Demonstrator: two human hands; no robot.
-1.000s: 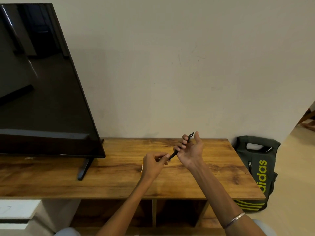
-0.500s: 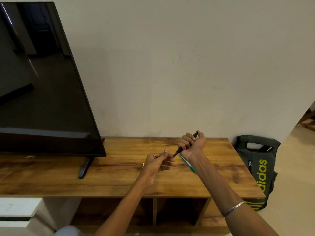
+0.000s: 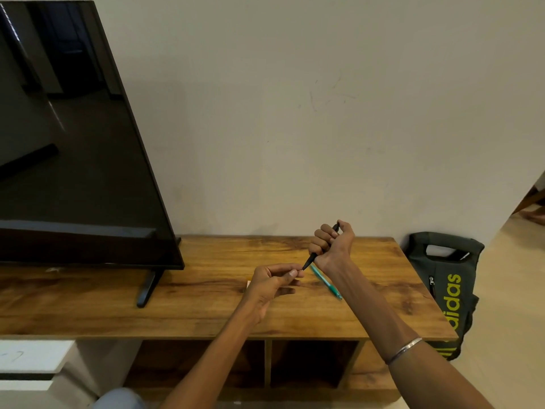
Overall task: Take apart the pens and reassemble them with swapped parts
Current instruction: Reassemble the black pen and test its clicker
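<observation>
My right hand is closed in a fist round a black pen, held above the wooden table with its tip pointing down and left. My left hand pinches the pen's lower tip between thumb and forefinger. A teal pen lies on the table just under my right wrist, partly hidden by it. A small pale object peeks out behind my left hand; what it is cannot be told.
A large black TV stands on the table's left half, its foot near the middle. A dark bag with yellow lettering sits on the floor off the table's right end. Open shelves lie below the tabletop.
My right hand went from an open palm cradling the black pen to a tight fist round it. My left hand's pinch slid to the pen's very tip. The teal pen came into sight.
</observation>
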